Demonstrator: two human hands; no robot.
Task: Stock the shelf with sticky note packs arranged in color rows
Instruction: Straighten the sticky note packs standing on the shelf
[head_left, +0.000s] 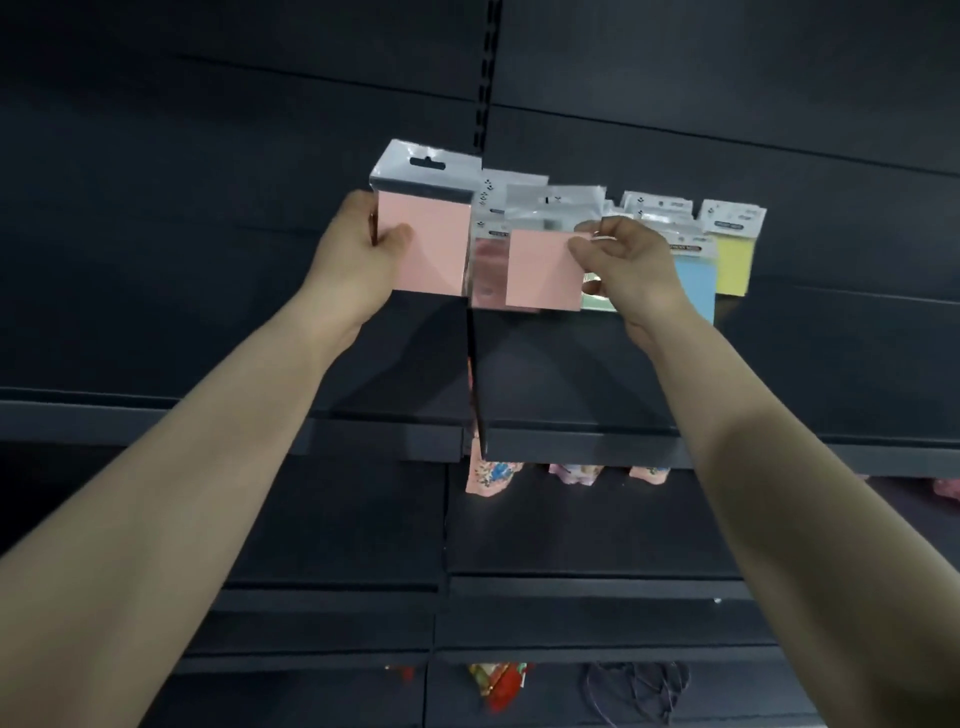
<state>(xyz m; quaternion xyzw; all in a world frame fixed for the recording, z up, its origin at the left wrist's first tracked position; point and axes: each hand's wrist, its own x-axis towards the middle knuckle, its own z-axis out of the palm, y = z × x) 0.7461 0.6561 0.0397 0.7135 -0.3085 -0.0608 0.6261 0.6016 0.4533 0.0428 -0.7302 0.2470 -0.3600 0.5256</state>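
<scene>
A: The left hand?
B: Grips a square, glossy-sleeved pink sticky note pack over the dark shelf.
A: The right hand?
B: Pinches a second pink pack; its wrist partly hides the blue pack.

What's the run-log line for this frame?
left hand: grips left pink pack | right hand: pinches right pink pack | shelf: blue pack, yellow pack at right

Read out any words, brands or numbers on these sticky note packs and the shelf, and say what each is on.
No text is legible.
yellow pack header: dark label strip, too blurred to read.
blue pack header: dark printed strip, too blurred.
middle pack headers: small symbols, too small.
left pink pack and right pink pack: no print on the faces.
shelf edge: no label shows.
</scene>
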